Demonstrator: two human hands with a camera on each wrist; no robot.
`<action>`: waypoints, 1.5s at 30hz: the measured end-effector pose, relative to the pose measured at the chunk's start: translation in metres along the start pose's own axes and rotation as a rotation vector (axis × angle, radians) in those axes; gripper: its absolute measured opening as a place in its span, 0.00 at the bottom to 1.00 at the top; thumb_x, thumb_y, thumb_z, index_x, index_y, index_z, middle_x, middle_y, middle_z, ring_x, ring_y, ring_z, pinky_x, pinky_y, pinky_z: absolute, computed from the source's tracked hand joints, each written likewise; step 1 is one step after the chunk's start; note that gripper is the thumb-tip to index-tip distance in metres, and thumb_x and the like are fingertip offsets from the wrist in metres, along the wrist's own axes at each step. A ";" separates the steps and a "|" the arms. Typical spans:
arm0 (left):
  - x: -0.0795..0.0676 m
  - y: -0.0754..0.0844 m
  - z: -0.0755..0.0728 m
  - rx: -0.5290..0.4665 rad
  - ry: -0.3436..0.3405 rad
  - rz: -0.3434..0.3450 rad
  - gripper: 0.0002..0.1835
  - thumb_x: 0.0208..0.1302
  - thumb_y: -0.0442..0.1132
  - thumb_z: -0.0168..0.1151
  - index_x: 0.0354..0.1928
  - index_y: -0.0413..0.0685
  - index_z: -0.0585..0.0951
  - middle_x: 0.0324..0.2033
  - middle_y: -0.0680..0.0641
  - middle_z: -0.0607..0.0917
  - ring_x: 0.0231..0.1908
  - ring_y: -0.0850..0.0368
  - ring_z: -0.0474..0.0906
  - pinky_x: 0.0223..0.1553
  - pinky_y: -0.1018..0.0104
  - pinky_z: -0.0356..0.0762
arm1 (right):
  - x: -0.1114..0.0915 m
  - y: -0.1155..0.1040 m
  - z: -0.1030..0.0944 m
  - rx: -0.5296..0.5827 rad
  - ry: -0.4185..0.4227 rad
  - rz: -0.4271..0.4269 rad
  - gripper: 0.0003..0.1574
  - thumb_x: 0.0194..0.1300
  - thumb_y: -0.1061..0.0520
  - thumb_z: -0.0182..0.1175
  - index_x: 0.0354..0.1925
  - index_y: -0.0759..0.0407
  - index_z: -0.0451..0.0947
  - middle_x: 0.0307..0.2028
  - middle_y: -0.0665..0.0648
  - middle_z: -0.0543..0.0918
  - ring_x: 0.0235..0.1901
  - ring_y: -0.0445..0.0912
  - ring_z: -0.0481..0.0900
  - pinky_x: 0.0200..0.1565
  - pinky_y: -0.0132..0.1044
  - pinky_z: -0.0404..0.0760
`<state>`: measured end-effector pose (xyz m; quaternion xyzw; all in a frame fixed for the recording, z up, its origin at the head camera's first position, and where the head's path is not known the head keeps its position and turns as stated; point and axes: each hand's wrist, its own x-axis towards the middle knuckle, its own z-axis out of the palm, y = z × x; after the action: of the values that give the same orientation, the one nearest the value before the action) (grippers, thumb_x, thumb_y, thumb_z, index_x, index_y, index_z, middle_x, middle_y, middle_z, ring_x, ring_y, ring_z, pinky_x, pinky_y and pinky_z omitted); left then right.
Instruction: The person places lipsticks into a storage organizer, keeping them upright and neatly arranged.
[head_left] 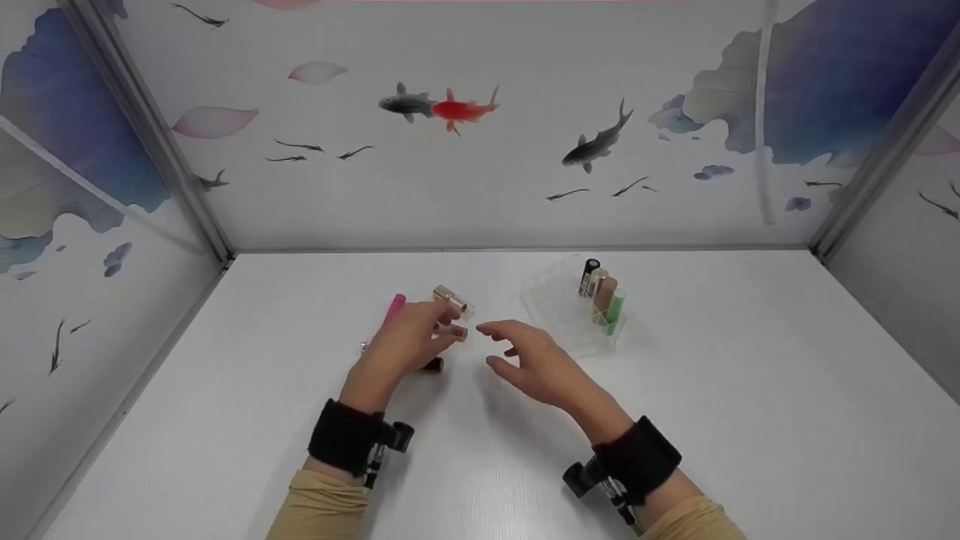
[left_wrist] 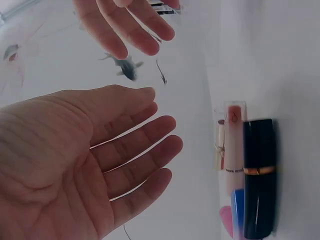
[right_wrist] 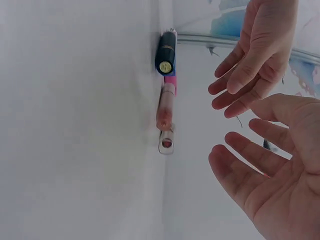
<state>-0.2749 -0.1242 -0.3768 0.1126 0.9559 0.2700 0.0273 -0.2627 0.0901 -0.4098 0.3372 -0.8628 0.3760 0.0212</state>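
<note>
We saw left hand (head_left: 405, 337) near lipstick (head_left: 453, 298), right hand (head_left: 536, 364); both empty, loosely spread; box (head_left: 551, 292) likely propped tubes (head_left: 604, 292) upright, right edge.

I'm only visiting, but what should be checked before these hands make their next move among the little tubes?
1. Left hand holding nothing: ok.
2. Right hand holding nothing: ok.
3. Pink tube fully visible from the head view: not ok, the left hand covers part.
4. Clear holder within view: ok, right of the pink tube.
5. Green tube in the holder: ok.
6. Whether the pink tube would fit the holder: cannot tell.
</note>
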 end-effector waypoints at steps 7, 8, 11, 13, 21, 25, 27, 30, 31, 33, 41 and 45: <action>-0.004 -0.021 -0.006 0.126 -0.058 -0.091 0.18 0.61 0.36 0.71 0.53 0.43 0.82 0.47 0.42 0.86 0.45 0.50 0.81 0.53 0.52 0.81 | 0.006 -0.006 0.017 0.093 -0.127 0.056 0.28 0.71 0.59 0.60 0.66 0.65 0.70 0.63 0.67 0.77 0.60 0.61 0.78 0.57 0.53 0.82; -0.004 -0.022 -0.007 0.129 -0.068 -0.097 0.18 0.60 0.35 0.71 0.52 0.43 0.82 0.47 0.42 0.86 0.45 0.50 0.81 0.53 0.52 0.81 | 0.007 -0.008 0.019 0.099 -0.141 0.071 0.29 0.71 0.58 0.60 0.66 0.65 0.70 0.63 0.67 0.77 0.60 0.61 0.78 0.57 0.54 0.82; -0.004 -0.024 -0.010 0.137 -0.092 -0.092 0.17 0.58 0.32 0.72 0.51 0.42 0.82 0.46 0.43 0.86 0.47 0.49 0.81 0.55 0.52 0.80 | 0.013 -0.011 0.026 0.117 -0.191 0.117 0.31 0.70 0.56 0.60 0.67 0.65 0.69 0.65 0.65 0.75 0.62 0.62 0.76 0.59 0.55 0.80; -0.004 -0.025 -0.010 0.147 -0.101 -0.072 0.17 0.57 0.31 0.73 0.49 0.42 0.83 0.46 0.43 0.86 0.48 0.49 0.81 0.56 0.52 0.79 | 0.017 -0.013 0.030 0.112 -0.216 0.134 0.32 0.69 0.56 0.61 0.67 0.65 0.68 0.66 0.65 0.75 0.62 0.62 0.76 0.60 0.55 0.79; -0.003 -0.029 -0.006 0.163 -0.124 -0.039 0.16 0.56 0.28 0.72 0.48 0.43 0.83 0.44 0.44 0.87 0.43 0.51 0.79 0.53 0.53 0.80 | 0.033 -0.019 0.048 0.053 -0.221 0.169 0.33 0.67 0.56 0.63 0.66 0.66 0.70 0.62 0.66 0.77 0.60 0.58 0.76 0.63 0.55 0.74; -0.002 -0.031 -0.003 0.172 -0.128 -0.032 0.13 0.57 0.28 0.72 0.44 0.44 0.85 0.39 0.45 0.87 0.40 0.52 0.79 0.50 0.54 0.80 | 0.040 -0.021 0.057 0.027 -0.200 0.159 0.29 0.64 0.60 0.65 0.61 0.68 0.73 0.56 0.65 0.81 0.55 0.56 0.78 0.59 0.53 0.76; -0.001 -0.032 -0.001 0.184 -0.143 -0.045 0.09 0.59 0.29 0.70 0.41 0.43 0.86 0.37 0.46 0.87 0.38 0.53 0.78 0.49 0.55 0.81 | 0.042 -0.021 0.061 0.015 -0.184 0.148 0.26 0.63 0.63 0.65 0.58 0.69 0.75 0.52 0.65 0.83 0.51 0.56 0.79 0.56 0.52 0.77; 0.000 -0.033 0.002 0.184 -0.174 -0.074 0.06 0.61 0.30 0.68 0.39 0.43 0.87 0.36 0.47 0.87 0.35 0.55 0.75 0.47 0.56 0.81 | 0.044 -0.019 0.065 0.002 -0.172 0.140 0.23 0.62 0.66 0.64 0.55 0.70 0.77 0.47 0.65 0.84 0.47 0.56 0.81 0.53 0.52 0.79; 0.000 -0.034 0.003 0.183 -0.180 -0.082 0.06 0.61 0.30 0.68 0.39 0.43 0.87 0.35 0.48 0.88 0.34 0.55 0.74 0.46 0.57 0.80 | 0.044 -0.019 0.066 0.000 -0.170 0.138 0.22 0.61 0.67 0.64 0.55 0.70 0.78 0.46 0.66 0.84 0.47 0.56 0.81 0.53 0.53 0.79; 0.000 -0.034 0.003 0.186 -0.196 -0.090 0.06 0.61 0.29 0.68 0.40 0.43 0.88 0.34 0.48 0.87 0.33 0.56 0.73 0.44 0.57 0.80 | 0.045 -0.018 0.066 0.002 -0.174 0.137 0.21 0.61 0.68 0.63 0.54 0.70 0.79 0.45 0.66 0.85 0.47 0.57 0.82 0.53 0.53 0.80; -0.003 -0.032 -0.001 0.177 -0.201 -0.019 0.07 0.55 0.29 0.73 0.35 0.45 0.87 0.30 0.50 0.86 0.31 0.59 0.72 0.42 0.59 0.80 | 0.046 -0.017 0.061 0.007 -0.186 0.147 0.18 0.62 0.67 0.62 0.52 0.68 0.82 0.45 0.63 0.87 0.47 0.55 0.83 0.53 0.51 0.81; -0.003 -0.028 -0.006 0.168 -0.185 0.065 0.09 0.59 0.27 0.69 0.40 0.47 0.87 0.33 0.48 0.87 0.35 0.58 0.75 0.47 0.59 0.81 | 0.046 -0.017 0.053 0.081 -0.141 0.187 0.16 0.64 0.67 0.60 0.50 0.66 0.82 0.47 0.63 0.86 0.47 0.55 0.85 0.52 0.49 0.83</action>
<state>-0.2784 -0.1508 -0.3861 0.1698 0.9643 0.1782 0.0972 -0.2766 0.0205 -0.4242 0.2812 -0.8741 0.3862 -0.0882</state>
